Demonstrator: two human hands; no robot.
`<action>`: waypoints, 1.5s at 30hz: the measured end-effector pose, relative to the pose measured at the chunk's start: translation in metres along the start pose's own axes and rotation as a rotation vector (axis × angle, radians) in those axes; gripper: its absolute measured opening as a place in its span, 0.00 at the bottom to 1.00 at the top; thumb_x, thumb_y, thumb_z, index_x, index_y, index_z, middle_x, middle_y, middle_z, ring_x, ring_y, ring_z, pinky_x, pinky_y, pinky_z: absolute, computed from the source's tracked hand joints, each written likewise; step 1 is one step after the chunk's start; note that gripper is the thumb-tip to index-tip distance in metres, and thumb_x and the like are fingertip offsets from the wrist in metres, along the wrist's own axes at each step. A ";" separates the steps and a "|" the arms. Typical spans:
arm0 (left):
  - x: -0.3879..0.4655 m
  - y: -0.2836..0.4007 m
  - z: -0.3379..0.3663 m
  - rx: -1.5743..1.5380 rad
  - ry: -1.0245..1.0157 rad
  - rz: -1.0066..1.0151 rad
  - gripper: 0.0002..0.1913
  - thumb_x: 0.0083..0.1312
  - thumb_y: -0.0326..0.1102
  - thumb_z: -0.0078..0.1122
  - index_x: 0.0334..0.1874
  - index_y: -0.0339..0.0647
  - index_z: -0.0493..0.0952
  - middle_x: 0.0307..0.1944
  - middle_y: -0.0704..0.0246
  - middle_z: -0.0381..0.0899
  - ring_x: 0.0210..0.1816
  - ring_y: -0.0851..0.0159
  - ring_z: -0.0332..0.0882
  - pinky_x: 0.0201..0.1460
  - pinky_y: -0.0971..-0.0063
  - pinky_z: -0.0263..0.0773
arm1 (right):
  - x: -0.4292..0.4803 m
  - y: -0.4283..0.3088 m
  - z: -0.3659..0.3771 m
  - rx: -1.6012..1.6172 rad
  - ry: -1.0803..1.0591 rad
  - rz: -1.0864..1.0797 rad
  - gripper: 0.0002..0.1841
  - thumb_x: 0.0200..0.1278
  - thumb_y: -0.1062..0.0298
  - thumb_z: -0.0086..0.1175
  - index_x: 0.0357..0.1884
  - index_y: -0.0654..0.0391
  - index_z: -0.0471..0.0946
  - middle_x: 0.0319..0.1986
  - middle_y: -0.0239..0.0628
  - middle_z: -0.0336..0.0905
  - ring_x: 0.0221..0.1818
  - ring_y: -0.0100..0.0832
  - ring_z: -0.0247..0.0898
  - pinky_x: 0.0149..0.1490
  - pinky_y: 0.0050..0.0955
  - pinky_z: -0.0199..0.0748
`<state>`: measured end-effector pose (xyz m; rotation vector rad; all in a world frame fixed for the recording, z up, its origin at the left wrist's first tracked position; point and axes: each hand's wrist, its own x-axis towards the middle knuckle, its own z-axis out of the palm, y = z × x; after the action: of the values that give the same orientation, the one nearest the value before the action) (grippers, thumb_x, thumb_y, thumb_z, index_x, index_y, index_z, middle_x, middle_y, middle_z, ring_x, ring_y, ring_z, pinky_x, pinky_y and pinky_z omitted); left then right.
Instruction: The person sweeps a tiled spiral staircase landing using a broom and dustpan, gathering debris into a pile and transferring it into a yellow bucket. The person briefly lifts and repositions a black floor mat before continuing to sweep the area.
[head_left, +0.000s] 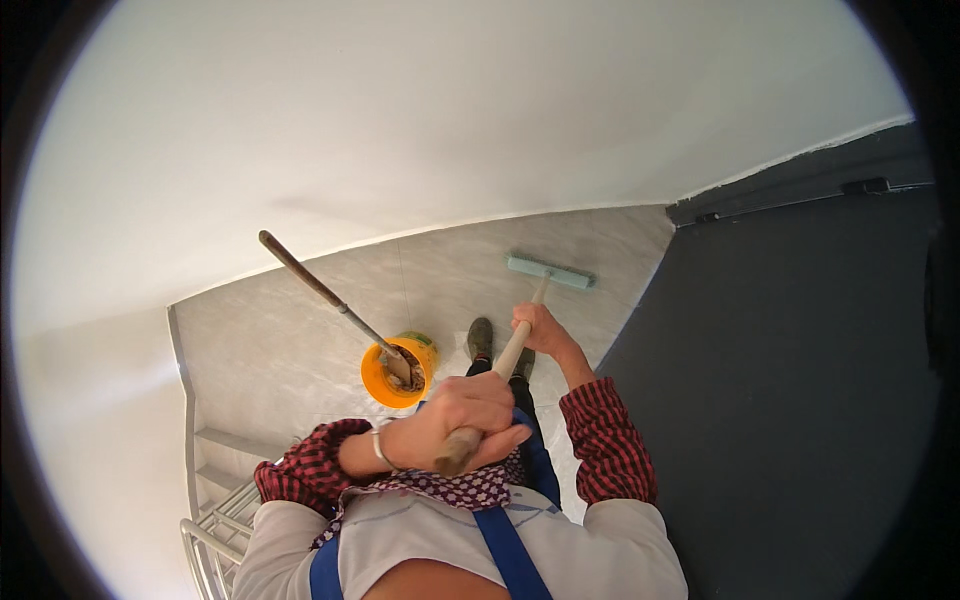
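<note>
My left hand grips the upper end of a wooden broom handle, close to my chest. Lower on the same pole, my right hand is wrapped around it. At the far end, the pale blue broom head with dark bristles rests on the tiled floor, ahead of my shoes and near the wall. To the left of my feet stands a yellow bucket holding debris. A shovel leans in it, blade down in the debris, its long handle rising to the upper left.
A white wall rises straight ahead. A dark grey door stands along my right side. Steps and a metal railing or rack lie at the lower left. My boots are just below the broom handle.
</note>
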<state>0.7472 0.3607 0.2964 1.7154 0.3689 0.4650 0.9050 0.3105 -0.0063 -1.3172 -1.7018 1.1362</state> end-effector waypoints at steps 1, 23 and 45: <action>-0.001 0.008 -0.005 -0.005 -0.024 0.008 0.15 0.53 0.24 0.60 0.12 0.38 0.64 0.14 0.65 0.62 0.20 0.57 0.64 0.26 0.67 0.61 | 0.003 -0.006 -0.002 -0.005 -0.015 -0.054 0.07 0.39 0.74 0.55 0.16 0.58 0.67 0.19 0.42 0.67 0.26 0.47 0.64 0.31 0.37 0.63; -0.017 0.036 0.057 0.244 0.311 -0.162 0.09 0.58 0.22 0.47 0.19 0.32 0.67 0.18 0.64 0.67 0.20 0.61 0.66 0.26 0.72 0.64 | -0.011 -0.017 0.057 0.085 0.160 -0.068 0.07 0.39 0.74 0.54 0.15 0.60 0.67 0.19 0.46 0.67 0.28 0.50 0.66 0.32 0.42 0.64; -0.046 0.024 0.055 -0.046 0.042 0.115 0.15 0.56 0.22 0.48 0.12 0.35 0.59 0.14 0.64 0.62 0.17 0.59 0.62 0.25 0.67 0.61 | -0.075 -0.035 0.034 -0.100 0.407 0.113 0.06 0.40 0.77 0.54 0.18 0.60 0.67 0.18 0.44 0.67 0.25 0.45 0.67 0.29 0.37 0.64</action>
<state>0.7347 0.2868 0.3063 1.6898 0.2891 0.5896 0.8797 0.2267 0.0127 -1.5982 -1.4124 0.7820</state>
